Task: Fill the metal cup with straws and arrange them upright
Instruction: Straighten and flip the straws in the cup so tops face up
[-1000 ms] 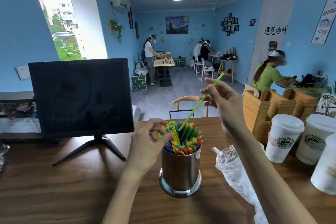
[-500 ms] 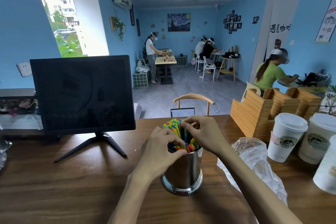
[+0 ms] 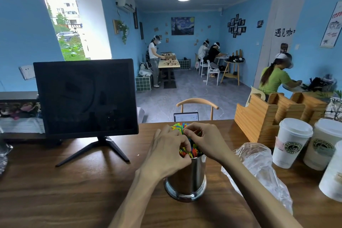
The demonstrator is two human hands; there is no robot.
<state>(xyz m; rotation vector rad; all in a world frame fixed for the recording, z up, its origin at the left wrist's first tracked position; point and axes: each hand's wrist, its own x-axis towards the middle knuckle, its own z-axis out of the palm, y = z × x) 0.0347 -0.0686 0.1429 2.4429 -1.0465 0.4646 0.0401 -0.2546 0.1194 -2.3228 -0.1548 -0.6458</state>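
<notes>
Metal cup (image 3: pixel 187 177): stands upright on the wooden bench (image 3: pixel 74 190), lower centre of the frame, its flared base flat on the wood.
Straws (image 3: pixel 194 152): a dense, many-coloured bundle fills the cup; the tips show above the rim and between the two hands, and most are hidden by the fingers.
Left hand (image 3: pixel 166 153): lies over the near left side of the cup mouth, fingers curled down into the straw tips; the grip is narrow, fingertips pinched on the straws.
Right hand (image 3: pixel 205 140): reaches in from the lower right and sits over the far right side of the cup mouth; thumb and forefinger are pinched together on the straw tips, the other fingers curled.
Hands to each other: fingertips nearly meet above the bundle.
Plastic bag (image 3: pixel 259 168): clear and crumpled, on the bench just right of the cup, partly under the right forearm.
Paper cups (image 3: pixel 290 142): white, lidded, with green round logos, grouped at the right edge.
Wooden organiser (image 3: pixel 259 116): slotted, behind the paper cups.
Monitor (image 3: pixel 85 98): dark screen on a splayed stand, left of centre, well apart from the cup.
Background: a blue-walled room with several people at tables.
</notes>
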